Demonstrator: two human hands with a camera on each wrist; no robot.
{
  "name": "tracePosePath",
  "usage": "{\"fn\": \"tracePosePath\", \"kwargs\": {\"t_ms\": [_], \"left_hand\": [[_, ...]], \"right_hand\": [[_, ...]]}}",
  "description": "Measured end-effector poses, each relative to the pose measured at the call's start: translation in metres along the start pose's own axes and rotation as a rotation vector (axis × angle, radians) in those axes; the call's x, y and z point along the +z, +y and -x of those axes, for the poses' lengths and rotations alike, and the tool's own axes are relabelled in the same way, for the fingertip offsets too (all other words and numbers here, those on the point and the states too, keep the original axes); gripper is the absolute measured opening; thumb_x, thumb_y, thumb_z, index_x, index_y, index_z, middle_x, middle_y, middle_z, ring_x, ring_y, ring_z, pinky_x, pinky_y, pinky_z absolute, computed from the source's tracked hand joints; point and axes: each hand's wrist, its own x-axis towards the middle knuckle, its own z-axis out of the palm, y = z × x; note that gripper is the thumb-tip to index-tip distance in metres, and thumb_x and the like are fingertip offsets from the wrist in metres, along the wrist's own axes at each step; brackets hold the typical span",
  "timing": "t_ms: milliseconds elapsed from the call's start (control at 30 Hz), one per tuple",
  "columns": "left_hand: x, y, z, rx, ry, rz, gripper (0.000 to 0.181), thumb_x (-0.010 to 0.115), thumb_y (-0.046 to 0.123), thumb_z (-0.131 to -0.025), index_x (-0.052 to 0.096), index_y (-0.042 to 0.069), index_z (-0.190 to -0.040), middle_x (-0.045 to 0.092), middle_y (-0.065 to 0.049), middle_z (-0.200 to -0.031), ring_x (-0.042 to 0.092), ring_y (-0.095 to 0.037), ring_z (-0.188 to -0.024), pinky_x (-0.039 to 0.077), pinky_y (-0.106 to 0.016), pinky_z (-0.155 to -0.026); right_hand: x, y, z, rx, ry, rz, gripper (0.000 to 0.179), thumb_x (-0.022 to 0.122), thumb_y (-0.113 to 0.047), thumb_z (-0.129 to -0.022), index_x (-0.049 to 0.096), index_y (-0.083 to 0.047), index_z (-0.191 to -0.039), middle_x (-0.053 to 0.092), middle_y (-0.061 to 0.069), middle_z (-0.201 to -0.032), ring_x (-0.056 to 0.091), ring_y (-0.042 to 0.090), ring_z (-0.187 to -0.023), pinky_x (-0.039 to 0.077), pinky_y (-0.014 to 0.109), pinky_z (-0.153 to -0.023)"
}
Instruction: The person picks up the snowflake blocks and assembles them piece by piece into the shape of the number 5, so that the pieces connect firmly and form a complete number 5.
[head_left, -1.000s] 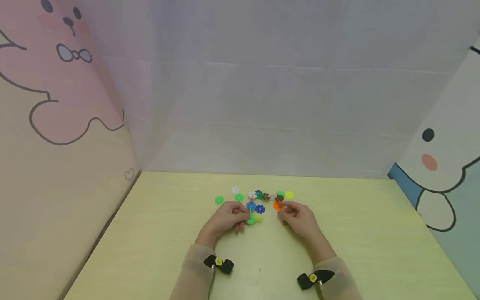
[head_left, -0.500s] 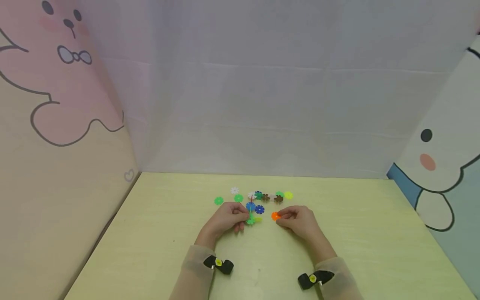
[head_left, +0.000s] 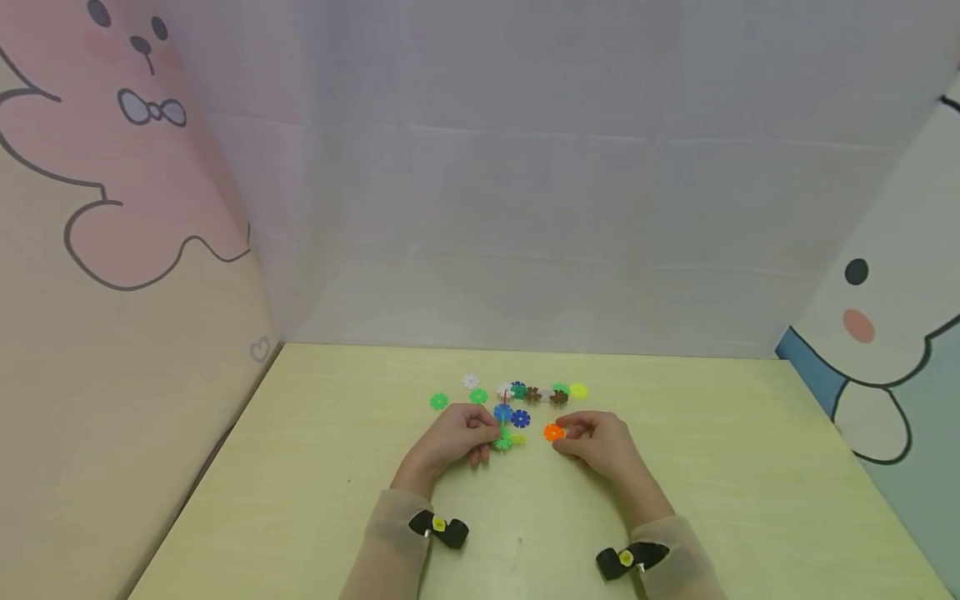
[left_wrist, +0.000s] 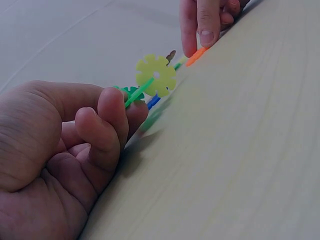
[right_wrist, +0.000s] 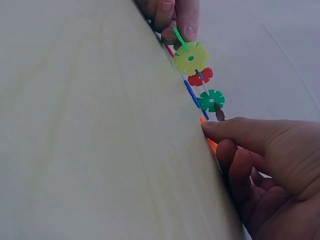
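Note:
In the head view my left hand (head_left: 453, 433) pinches a bright green notched disc (head_left: 503, 442) between thumb and finger. A yellow notched disc (left_wrist: 156, 75) is joined to it crosswise, standing upright in the left wrist view. My right hand (head_left: 596, 442) holds an orange notched disc (head_left: 553, 432) by its edge, with thumb and finger, low against the table. A gap separates the orange disc from the joined pieces. Just behind the left fingertips are a light blue disc (head_left: 503, 412) and a dark blue disc (head_left: 521, 418). Fingers partly hide the green disc.
A joined row with brown discs (head_left: 532, 394) lies farther back on the table (head_left: 675, 467). Beside it is a yellow disc (head_left: 578, 391). Loose green discs (head_left: 439, 402) and a white disc (head_left: 471, 381) lie at the left. A pale curtain (head_left: 480, 250) hangs behind.
My right hand has drawn the orange disc nearer to me along the table, then stayed there over the last half second. My left hand has kept its place.

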Motion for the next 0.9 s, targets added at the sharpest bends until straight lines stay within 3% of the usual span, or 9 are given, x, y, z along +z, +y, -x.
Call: {"fn": "tracePosePath", "kwargs": {"t_ms": [433, 667, 767, 900], "left_hand": [[0.001, 0.0028, 0.0015, -0.006, 0.005, 0.01, 0.011, 0.07, 0.014, -0.095, 0.07, 0.004, -0.099, 0.069, -0.003, -0.073, 0.059, -0.01, -0.054, 0.05, -0.02, -0.049], [0.0009, 0.0039, 0.0023, -0.012, 0.007, 0.007, 0.012, 0.071, 0.015, -0.095, 0.07, 0.004, -0.1, 0.069, -0.004, -0.073, 0.058, -0.01, -0.054, 0.051, -0.021, -0.05], [0.0007, 0.0039, 0.002, -0.014, 0.005, 0.006, 0.012, 0.071, 0.016, -0.095, 0.07, 0.004, -0.1, 0.069, -0.004, -0.073, 0.059, -0.01, -0.054, 0.051, -0.021, -0.05], [0.0002, 0.0031, 0.0011, -0.013, 0.0, 0.009, 0.013, 0.071, 0.016, -0.095, 0.07, 0.005, -0.1, 0.069, -0.004, -0.072, 0.059, -0.01, -0.054, 0.051, -0.021, -0.05]], "right_hand": [[-0.0009, -0.0024, 0.0015, -0.014, -0.018, 0.01, 0.031, 0.088, -0.017, -0.076, 0.067, -0.012, -0.098, 0.066, 0.003, -0.087, 0.054, 0.017, -0.071, 0.045, 0.025, -0.062], [-0.0006, -0.0055, 0.0035, -0.016, -0.031, 0.042, 0.018, 0.083, -0.021, -0.085, 0.068, -0.013, -0.09, 0.068, 0.002, -0.082, 0.054, 0.016, -0.069, 0.044, 0.025, -0.061], [0.0, -0.0062, 0.0034, -0.017, -0.035, 0.026, 0.018, 0.082, -0.019, -0.085, 0.068, -0.012, -0.095, 0.071, 0.003, -0.085, 0.058, 0.016, -0.068, 0.047, 0.023, -0.062], [0.0015, -0.0058, 0.0013, -0.056, -0.045, 0.056, 0.027, 0.078, -0.02, -0.089, 0.07, -0.017, -0.115, 0.072, 0.003, -0.094, 0.062, 0.015, -0.068, 0.05, 0.025, -0.063]]}}
